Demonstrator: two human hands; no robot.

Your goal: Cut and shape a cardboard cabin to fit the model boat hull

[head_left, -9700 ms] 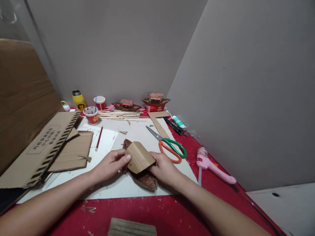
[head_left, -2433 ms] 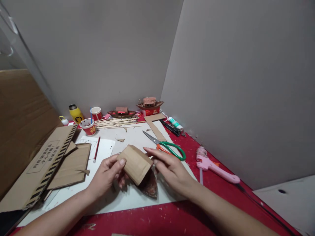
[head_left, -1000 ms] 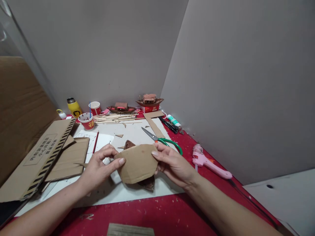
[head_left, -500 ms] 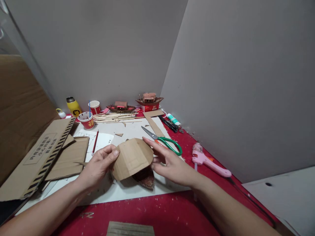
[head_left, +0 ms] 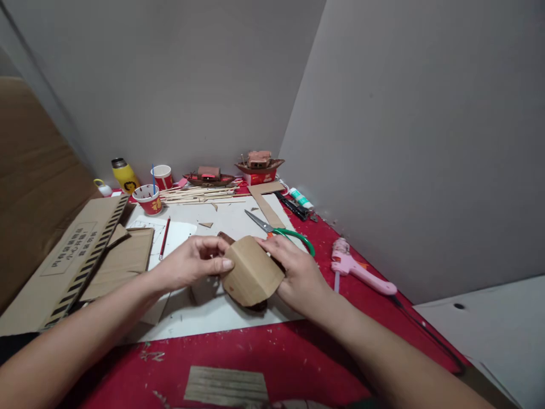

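Observation:
A bent piece of brown cardboard (head_left: 253,272) is held between both hands above the white sheet (head_left: 187,324). My left hand (head_left: 200,262) pinches its left edge between thumb and fingers. On the other side, my right hand (head_left: 293,270) grips the right edge, its fingers partly hidden behind the piece. Under the cardboard lies a dark brown boat-shaped piece (head_left: 225,237), mostly covered, with only its ends showing. Green-handled scissors (head_left: 276,230) lie just beyond my right hand.
A pink glue gun (head_left: 361,274) rests on the red cloth at right. Left are cardboard (head_left: 80,244) and a pencil (head_left: 165,238). Behind stand cups (head_left: 147,200), a yellow bottle (head_left: 124,176), thin sticks (head_left: 196,194) and two model boats (head_left: 208,176). A grooved block (head_left: 225,386) lies in front.
Both hands have moved the cardboard piece slightly right, over the boat-shaped piece. It is now folded more sharply, and my right hand has closed on its edge.

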